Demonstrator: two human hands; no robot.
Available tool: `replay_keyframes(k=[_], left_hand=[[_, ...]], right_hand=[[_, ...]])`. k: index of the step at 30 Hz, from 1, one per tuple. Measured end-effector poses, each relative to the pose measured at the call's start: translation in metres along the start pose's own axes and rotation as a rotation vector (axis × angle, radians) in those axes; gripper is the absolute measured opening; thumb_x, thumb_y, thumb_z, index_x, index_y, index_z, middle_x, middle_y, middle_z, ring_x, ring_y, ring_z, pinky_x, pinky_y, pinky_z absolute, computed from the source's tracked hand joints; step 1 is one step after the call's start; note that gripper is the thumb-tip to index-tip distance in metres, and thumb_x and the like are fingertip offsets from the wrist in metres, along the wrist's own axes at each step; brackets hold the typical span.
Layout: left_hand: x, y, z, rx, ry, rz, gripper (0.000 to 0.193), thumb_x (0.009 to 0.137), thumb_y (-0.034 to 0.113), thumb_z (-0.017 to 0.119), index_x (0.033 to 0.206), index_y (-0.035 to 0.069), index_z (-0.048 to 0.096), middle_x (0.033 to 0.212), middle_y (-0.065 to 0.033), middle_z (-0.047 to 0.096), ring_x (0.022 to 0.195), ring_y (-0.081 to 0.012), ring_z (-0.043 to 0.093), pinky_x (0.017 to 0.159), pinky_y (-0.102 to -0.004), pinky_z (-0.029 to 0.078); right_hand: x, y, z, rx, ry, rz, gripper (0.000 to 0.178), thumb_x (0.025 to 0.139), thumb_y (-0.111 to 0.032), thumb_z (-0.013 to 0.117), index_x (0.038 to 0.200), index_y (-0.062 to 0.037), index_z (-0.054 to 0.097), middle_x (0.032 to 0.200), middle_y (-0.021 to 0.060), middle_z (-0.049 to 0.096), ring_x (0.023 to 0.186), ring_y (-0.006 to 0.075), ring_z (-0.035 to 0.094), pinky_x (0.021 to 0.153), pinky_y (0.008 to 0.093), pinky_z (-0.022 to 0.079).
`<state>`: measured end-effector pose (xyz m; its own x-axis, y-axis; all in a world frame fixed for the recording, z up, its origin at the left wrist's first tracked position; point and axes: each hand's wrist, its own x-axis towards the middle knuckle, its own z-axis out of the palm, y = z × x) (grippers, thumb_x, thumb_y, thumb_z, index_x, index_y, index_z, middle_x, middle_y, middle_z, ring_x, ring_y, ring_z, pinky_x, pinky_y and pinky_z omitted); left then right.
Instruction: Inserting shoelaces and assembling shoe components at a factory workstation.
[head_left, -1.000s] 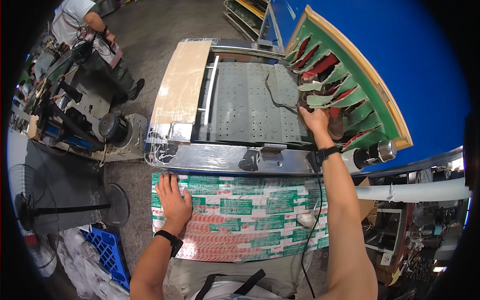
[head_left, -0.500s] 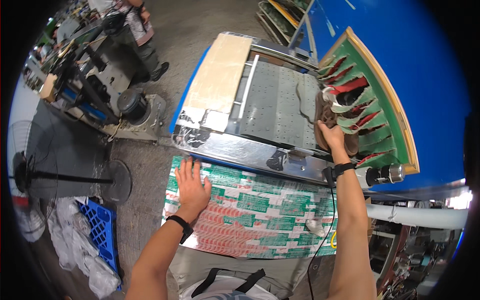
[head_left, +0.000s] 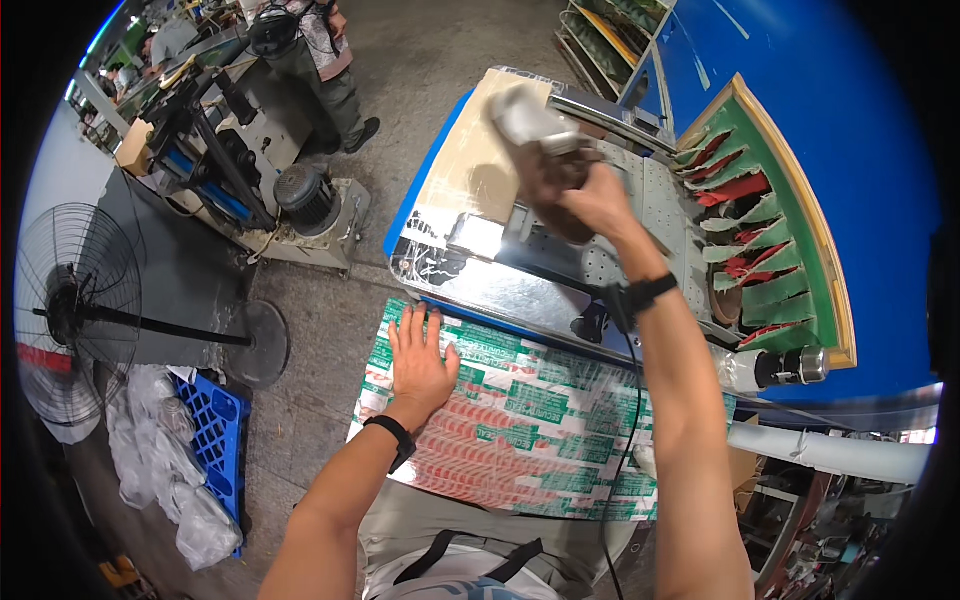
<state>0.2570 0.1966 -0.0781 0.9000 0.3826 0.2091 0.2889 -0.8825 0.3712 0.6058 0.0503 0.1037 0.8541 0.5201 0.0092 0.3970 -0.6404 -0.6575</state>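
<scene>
A brown shoe (head_left: 545, 180) with a pale, whitish part at its far end hangs over the conveyor, blurred by motion. My right hand (head_left: 600, 205) is closed round its near side. Spread flat, my left hand (head_left: 422, 360) rests on a surface covered in green, white and red printed tape (head_left: 520, 430), close to the conveyor's metal edge (head_left: 500, 305). Another brown item, likely a shoe (head_left: 725, 300), shows partly under the curtain strips. A tan board (head_left: 465, 165) lies on the conveyor's far left part.
The grey dimpled belt (head_left: 655, 205) runs to a green-framed opening (head_left: 800, 180) with ragged green and red strips in a blue machine (head_left: 840, 120). At left stand a fan (head_left: 80, 310), a motor (head_left: 305, 200) and a blue plastic crate (head_left: 215, 440). A person (head_left: 325, 80) stands beyond.
My right hand has brought the brown shoe from the curtain leftward and away over the belt toward the tan board. My left hand stays flat on the taped surface. The view has shifted.
</scene>
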Motion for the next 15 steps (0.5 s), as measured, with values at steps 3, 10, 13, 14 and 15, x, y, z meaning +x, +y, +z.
replay_keyframes(k=[3,10,13,14,15], left_hand=[[0.000,0.003,0.002,-0.008,0.001,0.007,0.064,0.098,0.027,0.068,0.154,-0.001,0.052,0.166,-0.0240,0.043,0.162,-0.0467,0.031,0.133,-0.0674,0.019],[0.002,0.005,0.010,-0.003,-0.004,0.021,0.064,0.098,0.025,0.067,0.154,-0.002,0.050,0.166,-0.0274,0.044,0.160,-0.0502,0.033,0.132,-0.0690,0.021],[-0.007,-0.011,0.006,0.069,-0.047,-0.007,0.070,0.101,0.030,0.063,0.161,-0.001,0.047,0.173,-0.0262,0.039,0.165,-0.0479,0.028,0.136,-0.0666,0.015],[-0.006,-0.012,0.003,0.055,-0.026,-0.002,0.068,0.100,0.027,0.063,0.160,-0.001,0.046,0.171,-0.0260,0.040,0.163,-0.0486,0.029,0.135,-0.0676,0.016],[0.000,-0.003,0.003,0.021,-0.020,0.026,0.068,0.100,0.025,0.063,0.160,-0.001,0.046,0.171,-0.0260,0.040,0.163,-0.0490,0.029,0.135,-0.0678,0.016]], right_hand=[[0.013,-0.002,0.052,-0.030,-0.124,-0.222,0.067,0.084,-0.038,0.089,0.136,0.0001,0.072,0.127,0.0243,0.078,0.120,0.0381,0.074,0.104,0.0476,0.057],[-0.014,0.067,0.026,0.111,0.241,-0.121,0.047,0.092,-0.037,0.081,0.124,-0.0024,0.081,0.141,0.0221,0.073,0.137,0.0401,0.064,0.117,0.0483,0.050],[-0.029,0.159,-0.024,-0.048,0.450,0.058,0.041,0.094,-0.033,0.077,0.121,-0.0027,0.081,0.127,0.0235,0.079,0.125,0.0411,0.072,0.111,0.0483,0.055],[-0.034,0.192,-0.043,-0.050,0.571,0.174,0.039,0.093,-0.032,0.077,0.120,-0.0029,0.082,0.122,0.0239,0.080,0.119,0.0415,0.075,0.109,0.0486,0.056],[-0.048,0.243,-0.074,-0.189,0.697,0.232,0.037,0.092,-0.030,0.077,0.117,-0.0035,0.083,0.116,0.0237,0.081,0.111,0.0420,0.077,0.106,0.0494,0.058]])
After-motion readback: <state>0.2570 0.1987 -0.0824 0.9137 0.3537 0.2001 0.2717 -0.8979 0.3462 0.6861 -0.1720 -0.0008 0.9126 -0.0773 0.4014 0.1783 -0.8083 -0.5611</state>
